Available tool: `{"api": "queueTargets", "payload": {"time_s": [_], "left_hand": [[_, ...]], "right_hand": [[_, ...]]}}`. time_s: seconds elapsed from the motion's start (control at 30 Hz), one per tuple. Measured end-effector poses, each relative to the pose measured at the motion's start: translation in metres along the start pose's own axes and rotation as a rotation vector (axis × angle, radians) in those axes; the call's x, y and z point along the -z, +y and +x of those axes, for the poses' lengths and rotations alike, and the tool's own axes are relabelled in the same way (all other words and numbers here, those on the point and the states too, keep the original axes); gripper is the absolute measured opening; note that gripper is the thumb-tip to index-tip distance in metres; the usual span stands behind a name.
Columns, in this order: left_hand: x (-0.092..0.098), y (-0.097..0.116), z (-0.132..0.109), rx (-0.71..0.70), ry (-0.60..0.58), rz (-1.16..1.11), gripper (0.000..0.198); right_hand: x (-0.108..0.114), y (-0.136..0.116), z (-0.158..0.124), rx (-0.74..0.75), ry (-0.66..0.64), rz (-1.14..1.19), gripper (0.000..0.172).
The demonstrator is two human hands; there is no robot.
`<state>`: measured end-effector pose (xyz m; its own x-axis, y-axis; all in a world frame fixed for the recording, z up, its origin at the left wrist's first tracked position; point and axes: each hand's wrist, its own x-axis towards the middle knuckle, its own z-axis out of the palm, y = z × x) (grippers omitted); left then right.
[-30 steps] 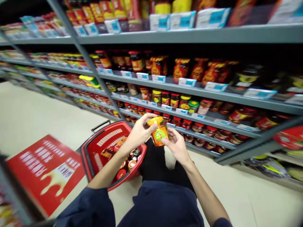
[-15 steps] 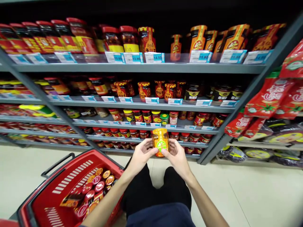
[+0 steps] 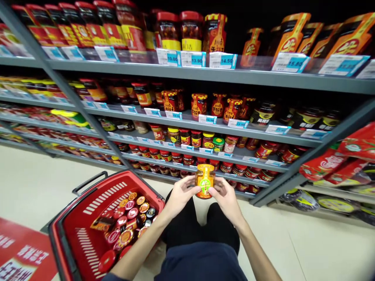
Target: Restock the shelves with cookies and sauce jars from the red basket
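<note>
A small sauce jar [image 3: 205, 181] with an orange lid and a green and orange label is held upright above my knees. My left hand [image 3: 185, 193] grips its left side, thumb on the front of the label. On the opposite side my right hand [image 3: 226, 198] holds it the same way, so both hands are closed on the one jar. To my left stands a red shopping basket [image 3: 102, 195] with several lidded jars [image 3: 132, 213] inside, red-topped and orange-topped. My left forearm passes over part of the basket and hides some of them.
Grey shelves [image 3: 187, 74] of sauce jars with price tags [image 3: 193, 59] stretch across in front of me. Red pouches [image 3: 322, 164] hang at the right shelf end. A red floor sign [image 3: 23, 253] lies at the lower left, on pale floor tiles [image 3: 278, 249].
My view has shifted, so shelves and basket appear further right and the top shelf looks closer. More of the basket shows. Both hands still hold the jar in much the same pose.
</note>
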<state>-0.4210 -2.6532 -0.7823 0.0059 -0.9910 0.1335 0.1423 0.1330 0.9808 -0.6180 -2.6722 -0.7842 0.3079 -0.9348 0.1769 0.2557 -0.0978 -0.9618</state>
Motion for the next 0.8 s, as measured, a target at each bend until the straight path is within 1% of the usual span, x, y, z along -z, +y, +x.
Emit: {"api": "queueTargets", "payload": {"time_s": [0.1, 0.27, 0.37, 0.47, 0.53, 0.63, 0.67, 0.7, 0.73, 0.77, 0.8], "left_hand": [[-0.002, -0.009, -0.005, 0.029, -0.007, 0.011, 0.055], [-0.008, -0.003, -0.004, 0.015, -0.028, 0.013, 0.054], [-0.005, 0.000, -0.006, 0.001, -0.001, 0.013, 0.052], [0.000, -0.001, -0.011, -0.007, 0.039, -0.018, 0.052], [0.001, -0.003, -0.017, -0.011, 0.056, -0.028, 0.052], [0.003, -0.005, -0.027, -0.009, 0.068, 0.032, 0.051], [0.007, -0.006, -0.030, -0.008, 0.068, 0.068, 0.051], [0.015, -0.007, -0.034, -0.005, 0.076, 0.117, 0.052], [0.028, -0.008, -0.040, 0.000, 0.108, 0.188, 0.053], [0.047, -0.010, -0.047, 0.004, 0.178, 0.286, 0.056], [0.071, -0.014, -0.057, 0.017, 0.279, 0.407, 0.060]], "right_hand": [[0.002, 0.006, -0.010, -0.028, 0.053, 0.003, 0.041], [0.002, 0.003, -0.012, -0.004, 0.081, 0.009, 0.044], [-0.002, 0.001, -0.009, -0.008, 0.065, 0.013, 0.044], [-0.008, 0.005, -0.005, -0.018, 0.055, 0.011, 0.044], [-0.014, 0.012, -0.004, -0.036, 0.052, 0.032, 0.050], [-0.024, 0.025, -0.005, -0.096, 0.013, 0.077, 0.063], [-0.027, 0.029, -0.006, -0.122, -0.004, 0.081, 0.064], [-0.030, 0.033, -0.007, -0.147, -0.013, 0.078, 0.063], [-0.033, 0.036, -0.008, -0.170, -0.012, 0.073, 0.062], [-0.035, 0.038, -0.009, -0.188, -0.006, 0.070, 0.062], [-0.036, 0.040, -0.009, -0.199, 0.003, 0.069, 0.062]]}}
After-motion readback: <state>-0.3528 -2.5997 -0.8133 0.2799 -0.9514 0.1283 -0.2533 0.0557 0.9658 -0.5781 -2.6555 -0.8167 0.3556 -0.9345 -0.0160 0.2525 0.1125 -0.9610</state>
